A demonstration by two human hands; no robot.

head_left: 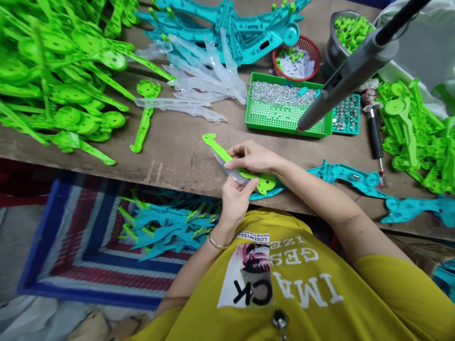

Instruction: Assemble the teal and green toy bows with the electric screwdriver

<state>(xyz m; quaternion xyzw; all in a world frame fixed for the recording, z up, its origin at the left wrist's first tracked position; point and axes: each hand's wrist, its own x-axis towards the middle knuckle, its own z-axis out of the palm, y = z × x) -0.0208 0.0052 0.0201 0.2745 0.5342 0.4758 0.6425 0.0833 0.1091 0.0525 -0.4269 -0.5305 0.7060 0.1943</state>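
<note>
Both my hands are closed on a bright green plastic arm (218, 148) with a round disc end, just above the table's front edge. A clear plastic blade-shaped piece (239, 177) lies along its lower side. My right hand (254, 157) pinches the green arm from above near its middle. Below it, my left hand (236, 199) grips the clear piece with thumb and fingers, close to the disc. Beneath the disc end, part of a teal plastic part (272, 190) shows on the table. Loose clear pieces (199, 80) lie farther back, beside a single green arm (144, 125).
A large heap of green parts (71, 85) covers the left. A green basket (284, 124) holds small metal pieces; a grey powered screwdriver (334, 85) hangs over it. Behind are a red basket (316, 54) and teal frames (227, 28). A lined crate (85, 279) of teal parts sits below.
</note>
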